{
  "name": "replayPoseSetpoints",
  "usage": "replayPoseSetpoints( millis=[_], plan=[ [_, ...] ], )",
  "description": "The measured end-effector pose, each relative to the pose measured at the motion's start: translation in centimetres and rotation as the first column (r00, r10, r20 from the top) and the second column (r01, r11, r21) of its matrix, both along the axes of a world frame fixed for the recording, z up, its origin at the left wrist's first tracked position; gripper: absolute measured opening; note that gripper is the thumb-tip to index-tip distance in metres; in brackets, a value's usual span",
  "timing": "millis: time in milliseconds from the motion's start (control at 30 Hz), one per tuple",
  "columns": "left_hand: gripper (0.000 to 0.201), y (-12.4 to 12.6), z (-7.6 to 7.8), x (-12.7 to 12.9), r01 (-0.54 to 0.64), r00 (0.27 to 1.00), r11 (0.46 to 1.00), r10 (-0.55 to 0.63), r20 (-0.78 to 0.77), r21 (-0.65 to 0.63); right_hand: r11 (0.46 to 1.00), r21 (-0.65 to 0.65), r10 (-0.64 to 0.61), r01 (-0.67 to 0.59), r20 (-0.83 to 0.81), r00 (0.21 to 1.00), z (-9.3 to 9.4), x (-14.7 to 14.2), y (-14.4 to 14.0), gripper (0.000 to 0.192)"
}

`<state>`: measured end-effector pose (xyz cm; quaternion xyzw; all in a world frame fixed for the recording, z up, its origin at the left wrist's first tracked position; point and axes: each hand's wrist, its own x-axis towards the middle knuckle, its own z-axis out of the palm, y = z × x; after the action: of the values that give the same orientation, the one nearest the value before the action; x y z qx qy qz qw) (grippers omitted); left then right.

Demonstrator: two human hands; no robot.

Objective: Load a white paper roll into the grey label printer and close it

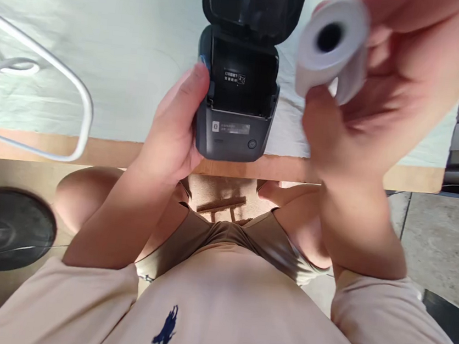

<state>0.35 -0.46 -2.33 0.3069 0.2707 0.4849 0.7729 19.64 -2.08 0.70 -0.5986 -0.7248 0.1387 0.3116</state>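
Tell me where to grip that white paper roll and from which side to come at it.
Grip the paper roll across its curved outer wall, coming from the side, as the right hand does now with fingers wrapped round it. Its round, smooth body suits a wrap, and this likely keeps the hollow core end clear. The left hand steadies the open printer beside it.

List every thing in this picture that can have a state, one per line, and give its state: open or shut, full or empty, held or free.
Printer: lid open, upright on the table edge, gripped at its left side.
Paper compartment: empty, no roll inside.
Paper roll: held in the air, right of the printer, hollow core facing the camera.
Left hand: closed on the printer.
Right hand: closed on the paper roll.
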Motion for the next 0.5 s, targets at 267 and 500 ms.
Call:
replayPoseSetpoints(
  millis=[267, 500],
  plan=[
    [0.019, -0.4, -0.4, -0.3, -0.07, 0.996, 0.997, 0.071, -0.044, 0.038, 0.967, 0.227, 0.059, -0.114, 0.237, 0.97, 0.7, -3.3, 0.2, 0.05],
    [0.022, -0.2, -0.1, 0.1, -0.069, 0.997, 0.997, 0.069, 0.022, -0.017, 0.99, 0.134, 0.034, -0.051, 0.123, 0.992, 0.3, -3.2, 0.1, 0.029]
  ],
)
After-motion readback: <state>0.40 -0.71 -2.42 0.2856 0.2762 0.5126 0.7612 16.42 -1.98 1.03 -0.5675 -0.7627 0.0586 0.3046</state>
